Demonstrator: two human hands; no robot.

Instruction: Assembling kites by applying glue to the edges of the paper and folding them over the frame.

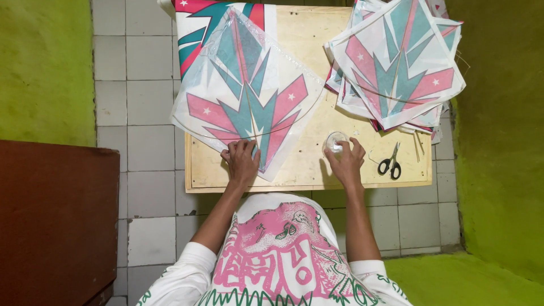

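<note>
Here the left hand presses flat on the kite's edge, the right hand clasps a cup.

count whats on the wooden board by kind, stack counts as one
Single kite under the left hand: 1
Stack of finished kites: 1
Stack of printed sheets under the single kite: 1
Small clear cup at the right hand: 1
Black-handled scissors: 1
Thin sticks beside the scissors: number unclear
Total: 5, sticks aside
</note>
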